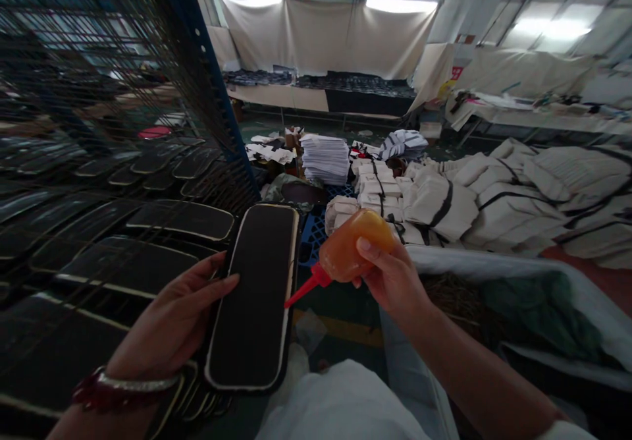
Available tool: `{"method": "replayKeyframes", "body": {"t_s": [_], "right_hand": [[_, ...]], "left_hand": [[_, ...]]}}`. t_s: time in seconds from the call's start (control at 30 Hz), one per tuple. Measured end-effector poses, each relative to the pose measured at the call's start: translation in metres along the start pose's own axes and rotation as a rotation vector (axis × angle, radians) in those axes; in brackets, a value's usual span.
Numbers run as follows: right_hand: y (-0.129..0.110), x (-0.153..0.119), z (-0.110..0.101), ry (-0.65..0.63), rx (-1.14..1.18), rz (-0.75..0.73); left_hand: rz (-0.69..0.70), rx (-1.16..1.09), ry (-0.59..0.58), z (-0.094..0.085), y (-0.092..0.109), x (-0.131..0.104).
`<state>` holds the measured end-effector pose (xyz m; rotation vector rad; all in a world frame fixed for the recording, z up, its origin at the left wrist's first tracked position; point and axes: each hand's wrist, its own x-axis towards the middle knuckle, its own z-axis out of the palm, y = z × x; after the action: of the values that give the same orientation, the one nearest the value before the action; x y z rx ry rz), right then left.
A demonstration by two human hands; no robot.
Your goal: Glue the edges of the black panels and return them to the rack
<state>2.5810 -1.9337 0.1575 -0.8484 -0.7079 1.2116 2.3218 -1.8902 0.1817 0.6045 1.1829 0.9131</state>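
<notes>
A long black panel with rounded corners and a pale line along its edge (254,295) stands out in front of me, a little left of centre. My left hand (185,315) grips its left side, thumb on the face and the other fingers partly hidden behind. In my right hand (390,272) is a squeeze bottle of amber liquid (353,246), tilted down to the left. The tip of its red nozzle (311,285) is at the pale line on the panel's right edge.
Similar black panels (113,265) lie on a wire rack (197,64) at the left. A white bin (503,262) with green cloth is at the right. Behind are bundled pale fabric pieces (518,190), a white stack (324,159) and a blue crate (312,232).
</notes>
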Motion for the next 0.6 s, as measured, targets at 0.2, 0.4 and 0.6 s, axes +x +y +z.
{"method": "replayKeyframes", "body": {"t_s": [0.2, 0.4, 0.6], "right_hand": [[0.003, -0.007, -0.001, -0.023, -0.007, 0.027], [0.003, -0.010, 0.000, -0.014, -0.013, 0.025], [0.001, -0.006, -0.005, 0.009, -0.021, -0.018]], "left_hand": [[0.069, 0.063, -0.086, -0.005, -0.002, 0.007], [0.127, 0.024, -0.040, -0.003, 0.000, 0.014], [0.231, -0.082, 0.026, 0.005, 0.001, 0.019]]}}
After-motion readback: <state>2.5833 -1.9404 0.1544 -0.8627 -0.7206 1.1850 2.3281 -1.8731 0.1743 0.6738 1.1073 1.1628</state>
